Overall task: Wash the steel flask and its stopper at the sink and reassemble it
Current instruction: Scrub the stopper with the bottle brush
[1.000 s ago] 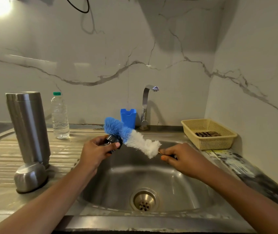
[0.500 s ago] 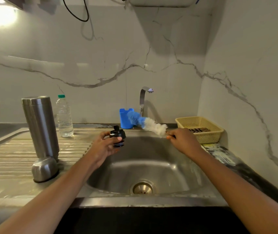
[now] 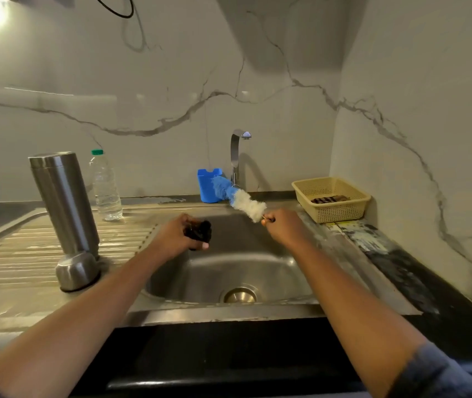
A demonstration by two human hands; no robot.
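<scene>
Over the sink (image 3: 243, 262), my left hand (image 3: 171, 239) grips the stopper (image 3: 200, 229) and my right hand (image 3: 283, 228) pinches the brush (image 3: 237, 198); stopper-washing stage, I judge. Next, rinse under the tap (image 3: 236, 150).

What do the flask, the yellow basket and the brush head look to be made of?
Flask: steel with a brushed, satin finish; it shows soft lengthwise highlights rather than mirror reflections.
Basket: probably moulded plastic, matt pale yellow, with evenly perforated walls and a smooth rim.
Brush head: soft fluffy fibres, blue at the tip and white nearer the handle; whether they are synthetic or cotton cannot be told.
</scene>
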